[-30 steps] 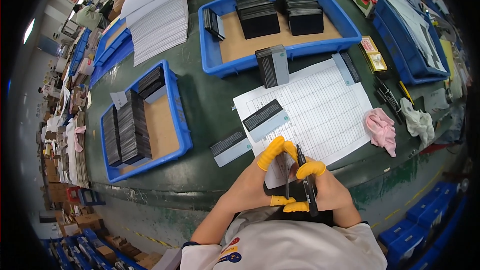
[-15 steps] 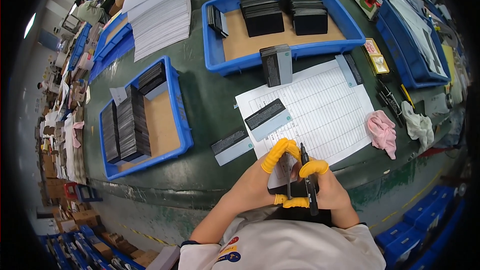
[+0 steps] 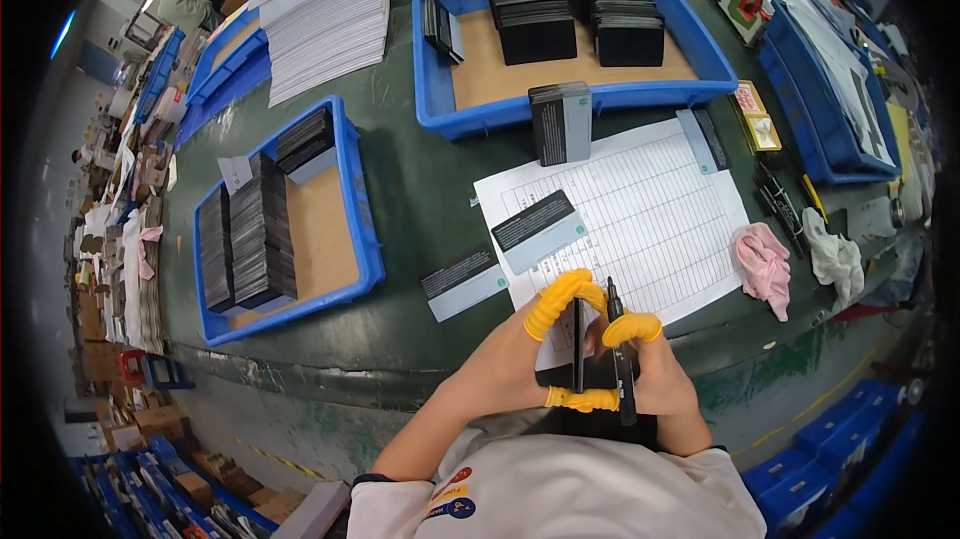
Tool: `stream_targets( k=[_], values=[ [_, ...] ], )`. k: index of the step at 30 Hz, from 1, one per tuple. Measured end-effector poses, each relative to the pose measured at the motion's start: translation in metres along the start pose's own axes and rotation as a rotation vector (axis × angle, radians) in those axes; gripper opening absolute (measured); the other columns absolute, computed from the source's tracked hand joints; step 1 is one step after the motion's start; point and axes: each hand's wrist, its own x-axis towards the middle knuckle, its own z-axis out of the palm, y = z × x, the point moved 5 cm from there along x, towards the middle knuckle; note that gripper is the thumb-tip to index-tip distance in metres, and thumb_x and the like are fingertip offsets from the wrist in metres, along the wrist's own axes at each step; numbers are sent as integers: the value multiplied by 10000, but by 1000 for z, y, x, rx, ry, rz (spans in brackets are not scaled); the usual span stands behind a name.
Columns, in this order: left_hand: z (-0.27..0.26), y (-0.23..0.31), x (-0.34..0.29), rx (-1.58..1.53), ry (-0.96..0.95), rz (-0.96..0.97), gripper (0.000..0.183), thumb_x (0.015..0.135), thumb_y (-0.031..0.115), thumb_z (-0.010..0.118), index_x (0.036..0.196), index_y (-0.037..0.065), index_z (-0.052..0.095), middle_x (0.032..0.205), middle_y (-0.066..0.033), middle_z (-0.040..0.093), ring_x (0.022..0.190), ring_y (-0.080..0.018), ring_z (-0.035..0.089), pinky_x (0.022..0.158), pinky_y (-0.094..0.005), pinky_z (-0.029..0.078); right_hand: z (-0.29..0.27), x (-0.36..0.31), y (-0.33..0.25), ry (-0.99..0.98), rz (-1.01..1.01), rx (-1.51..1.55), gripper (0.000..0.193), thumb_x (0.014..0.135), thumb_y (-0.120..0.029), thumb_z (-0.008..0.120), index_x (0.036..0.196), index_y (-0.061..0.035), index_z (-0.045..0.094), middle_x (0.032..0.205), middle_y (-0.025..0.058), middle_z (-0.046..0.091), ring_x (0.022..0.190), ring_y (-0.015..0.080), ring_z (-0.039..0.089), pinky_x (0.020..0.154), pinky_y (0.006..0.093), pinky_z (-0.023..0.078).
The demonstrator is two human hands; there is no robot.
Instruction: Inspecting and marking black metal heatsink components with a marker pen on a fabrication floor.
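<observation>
Left hand point(image 3: 510, 364): yellow-covered fingers point(image 3: 556, 305) closed on a thin dark slab point(image 3: 578, 347), seen edge-on, upright between upper fingers and thumb. Right hand point(image 3: 660, 374): fingers bent around black marker point(image 3: 620, 364), tip toward 12 o'clock; whether they also grip the slab, cannot tell. From the hands: ruled sheet point(image 3: 660, 219) at 12 to 1 o'clock, grey-black card point(image 3: 540, 229) overlapping its edge at 11, pink cloth point(image 3: 763, 269) on the table point(image 3: 420, 174) at 2, card-filled blue tray point(image 3: 372, 239) at 10.

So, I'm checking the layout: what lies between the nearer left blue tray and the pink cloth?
In the head view, one two-tone card, then another lying mostly on a gridded white sheet.
</observation>
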Motion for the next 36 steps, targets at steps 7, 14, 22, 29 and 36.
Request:
stream_targets(
  k=[7,14,22,29,36],
  values=[
    [2,1,1,101,29,14,951,647,216,815,1421,90,277,1307,-148,473,1169,-330,503,974,-369,421,0,4,-3,-39,35,-12,662,609,-141,881,1098,-76,440,1007,139,553,903,254,581,816,354,459],
    [1,3,2,64,71,41,936,637,237,825,1399,82,303,1283,-140,495,1128,-328,530,943,-363,442,-11,-9,-8,385,-16,396,570,677,-313,838,1078,-44,535,1006,145,568,934,229,565,804,327,458],
    [2,-2,-2,50,46,-13,952,631,225,819,1407,80,288,1297,-156,471,1175,-333,493,996,-370,402,-8,11,-14,199,-151,26,761,614,-454,846,1160,-68,482,1060,111,490,992,223,513,840,325,378],
    [3,-5,-5,48,62,26,1006,624,194,815,1432,71,228,1317,-178,448,1202,-343,476,1015,-377,389,2,17,-16,-39,-64,-162,720,602,-210,846,1186,-68,449,1275,189,472,1086,355,472,947,412,374],
    [5,-10,-7,25,11,28,1219,570,179,884,1474,111,69,1389,-166,423,1298,-319,401,1078,-411,285,0,20,-21,-58,-104,-203,716,604,-217,848,1183,-76,452,1298,192,466,1089,359,469,944,426,375]
  ],
)
